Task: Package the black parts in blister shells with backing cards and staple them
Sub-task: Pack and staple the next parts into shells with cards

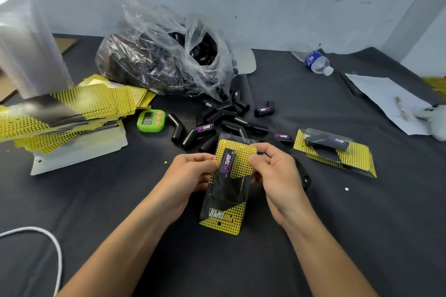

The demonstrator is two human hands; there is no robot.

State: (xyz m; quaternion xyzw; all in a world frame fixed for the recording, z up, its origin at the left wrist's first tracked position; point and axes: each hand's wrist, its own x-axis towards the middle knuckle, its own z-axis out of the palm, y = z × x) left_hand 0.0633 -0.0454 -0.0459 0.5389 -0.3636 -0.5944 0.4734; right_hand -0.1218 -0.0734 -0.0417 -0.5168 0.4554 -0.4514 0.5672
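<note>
The pack point(237, 166) is held above the bench point(120, 200), pinched at its upper edges by the left grip point(190, 171) and right grip point(272, 176). The part point(226, 160) appears seated in the shell point(217, 196). Card point(229, 223) and shell edges should be squared flush before stapling is attempted.

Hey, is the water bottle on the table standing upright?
No, the water bottle lies on its side on the dark table, with its white cap pointing toward the near right.
</note>
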